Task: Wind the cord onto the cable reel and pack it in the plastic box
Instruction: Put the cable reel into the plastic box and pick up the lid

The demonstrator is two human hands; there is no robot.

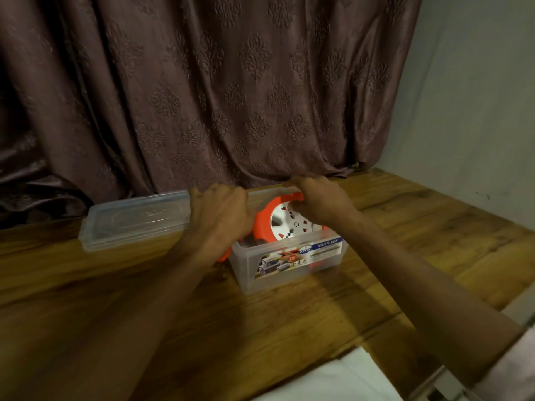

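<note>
The clear plastic box (289, 273), with a printed label on its front, stands on the wooden table. The orange cable reel (265, 218) with its white socket face sits tilted inside it and sticks out above the rim. My left hand (220, 218) is closed over the box's left end, right against the reel's orange edge. Gripping the reel's top edge at the box's far rim is my right hand (318, 202). The cord is hidden; a dark part shows inside the box at the left.
The box's clear lid (133, 224) lies flat on the table just left of the box. A brown patterned curtain (217, 96) hangs right behind. A pale wall (477, 111) is at the right, and white cloth (333, 383) lies at the table's near edge.
</note>
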